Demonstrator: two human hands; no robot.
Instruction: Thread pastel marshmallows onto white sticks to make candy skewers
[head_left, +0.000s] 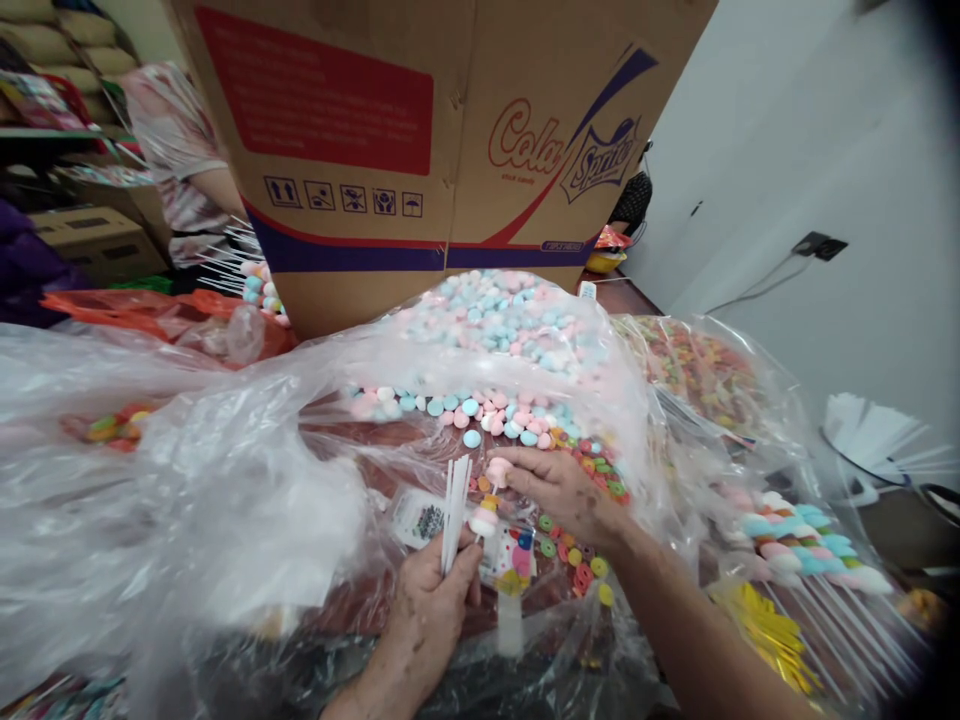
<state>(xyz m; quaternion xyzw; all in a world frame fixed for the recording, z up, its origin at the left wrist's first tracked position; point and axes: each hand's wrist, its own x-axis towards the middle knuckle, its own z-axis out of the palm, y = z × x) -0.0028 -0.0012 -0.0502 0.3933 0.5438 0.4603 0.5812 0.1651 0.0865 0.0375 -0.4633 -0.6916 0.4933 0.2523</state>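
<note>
My left hand (436, 590) is closed round a bundle of white sticks (454, 510). It also grips a candy skewer (484, 518) threaded with a pink-and-white marshmallow and yellow-orange pieces. At the skewer's top my right hand (559, 490) pinches a pink marshmallow (498, 472); whether the stick has gone through it I cannot tell. Beyond my hands, pink, blue and white marshmallows (495, 410) spill from a clear plastic bag (600, 345). Coloured gummy rings (581, 575) lie beside and below my right hand. Under my hands is a small dotted packet (517, 560).
A big cardboard box (450, 130) stands behind the marshmallows. Finished skewers (810, 540) and gold ties (776, 635) lie at right, below a bag of gummies (697, 360). Crumpled clear plastic (187, 500) covers the left. Another person's sleeve (176, 130) shows at the back left.
</note>
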